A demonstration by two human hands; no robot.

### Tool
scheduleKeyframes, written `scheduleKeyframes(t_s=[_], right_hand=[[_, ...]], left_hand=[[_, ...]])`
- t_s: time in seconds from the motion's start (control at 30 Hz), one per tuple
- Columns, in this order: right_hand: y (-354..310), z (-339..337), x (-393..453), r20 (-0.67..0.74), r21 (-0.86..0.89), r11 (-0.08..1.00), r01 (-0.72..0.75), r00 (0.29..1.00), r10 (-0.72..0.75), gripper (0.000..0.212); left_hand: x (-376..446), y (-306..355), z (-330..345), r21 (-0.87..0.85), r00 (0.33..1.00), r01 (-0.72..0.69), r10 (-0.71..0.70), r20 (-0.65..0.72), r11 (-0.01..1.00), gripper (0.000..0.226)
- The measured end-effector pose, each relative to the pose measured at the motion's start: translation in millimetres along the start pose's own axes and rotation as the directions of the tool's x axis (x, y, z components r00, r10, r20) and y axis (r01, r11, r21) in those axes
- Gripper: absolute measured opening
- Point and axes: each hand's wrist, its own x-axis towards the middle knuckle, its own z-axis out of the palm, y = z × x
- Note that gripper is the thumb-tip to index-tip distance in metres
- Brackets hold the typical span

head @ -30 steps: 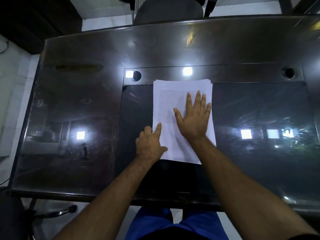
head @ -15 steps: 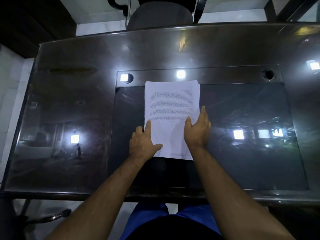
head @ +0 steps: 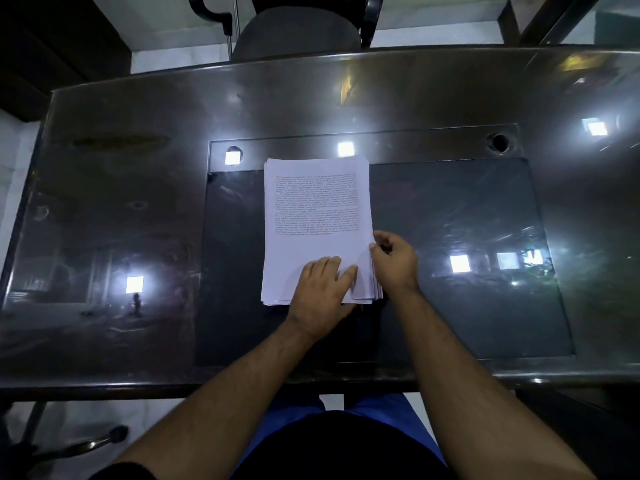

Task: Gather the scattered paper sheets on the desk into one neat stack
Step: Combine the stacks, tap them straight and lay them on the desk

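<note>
A stack of white printed paper sheets [head: 317, 216] lies in the middle of the dark glossy desk [head: 121, 220], its edges slightly fanned at the near right corner. My left hand [head: 323, 292] rests flat on the stack's near part, fingers straight and pointing right. At the stack's right edge my right hand [head: 394, 263] has its fingers curled, and thumb and fingertips pinch the edge of the sheets there.
A dark desk mat [head: 467, 271] lies under the stack. Two cable holes [head: 498, 142] sit near the mat's far edge. An office chair [head: 294, 29] stands beyond the desk. Ceiling lights glare off the surface.
My left hand has moved from the stack's left edge onto its near part. My right hand slid from the top sheet to the right edge and now pinches it.
</note>
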Motion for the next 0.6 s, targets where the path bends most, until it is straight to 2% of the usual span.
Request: scheduleKeyframes(t_s=[0.13,0.33,0.6], right_hand=[[-0.2,-1.7,-0.8,-0.006,-0.022,1.0,0.002,1.0,-0.002,0.021],[-0.9,-4.9,-0.3,0.013,-0.072,0.997,0.01,1.0,-0.009,0.021],[0.1,-6.7,-5.4,-0.023,-0.088,0.996,0.032,0.999,-0.034,0.02]], left_hand=[[8.3,7.4,-4.6,0.04,0.999,0.048,-0.048,-0.005,0.998,0.078],[10.4,7.6,1.1,0.025,0.997,0.071,-0.071,0.0,0.997,0.079],[15.5,10.9,6.2,0.035,0.999,0.049,-0.049,-0.001,0.998,0.088]])
